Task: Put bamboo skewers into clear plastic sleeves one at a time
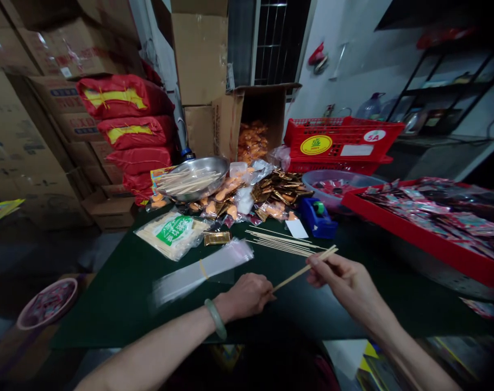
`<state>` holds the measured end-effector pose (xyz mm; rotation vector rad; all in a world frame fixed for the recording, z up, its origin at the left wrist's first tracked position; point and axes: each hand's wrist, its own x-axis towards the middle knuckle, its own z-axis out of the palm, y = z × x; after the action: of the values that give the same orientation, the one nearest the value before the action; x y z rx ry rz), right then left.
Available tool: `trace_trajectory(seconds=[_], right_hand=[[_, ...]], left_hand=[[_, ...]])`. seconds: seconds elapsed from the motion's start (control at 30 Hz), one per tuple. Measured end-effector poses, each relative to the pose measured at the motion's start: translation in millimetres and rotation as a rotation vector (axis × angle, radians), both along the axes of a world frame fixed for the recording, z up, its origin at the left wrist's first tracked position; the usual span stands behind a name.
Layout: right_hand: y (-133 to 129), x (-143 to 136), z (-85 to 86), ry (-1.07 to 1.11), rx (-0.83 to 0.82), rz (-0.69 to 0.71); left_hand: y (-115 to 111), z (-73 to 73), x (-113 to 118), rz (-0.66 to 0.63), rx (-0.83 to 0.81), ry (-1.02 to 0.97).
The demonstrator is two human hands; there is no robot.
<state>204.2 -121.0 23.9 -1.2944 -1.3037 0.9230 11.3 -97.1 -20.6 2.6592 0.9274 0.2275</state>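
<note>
Several thin bamboo sticks (292, 277) run between my two hands above the green table. My left hand (249, 296), with a pale green bangle at the wrist, is closed round their lower left end. At the upper right end, the thumb and fingers of my right hand (344, 277) pinch the sticks. Just behind lie more loose bamboo sticks (281, 242) in a row on the table. A stack of clear plastic sleeves (222, 263) with a yellow band lies left of them. Beyond is a small gold packet (217, 238) beside a bag of sticks (171, 233) with a green label.
A metal bowl (214, 168) of sticks stands at the back, beside piled orange and gold packets (279, 187). A blue tape dispenser (318, 218) sits right of centre. The red tray (393, 233) of packets fills the right side, before a red basket (271, 163).
</note>
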Motion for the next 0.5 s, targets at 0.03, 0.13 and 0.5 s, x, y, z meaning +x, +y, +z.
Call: trace_trajectory(seconds=[0.03,0.13,0.5], right_hand=[[1.1,-0.6,1.5,-0.041,0.020,0.012],[6.5,-5.3,13.1,-0.103,0.142,-0.002],[54.9,-82.2,-2.2,0.183,0.167,-0.125]], left_hand=[[0.1,0.0,-1.9,-0.009,-0.010,-0.003],[4.9,11.2,-16.2,-0.010,-0.022,-0.043],[40.5,25.3,-103.8,0.191,0.040,0.164]])
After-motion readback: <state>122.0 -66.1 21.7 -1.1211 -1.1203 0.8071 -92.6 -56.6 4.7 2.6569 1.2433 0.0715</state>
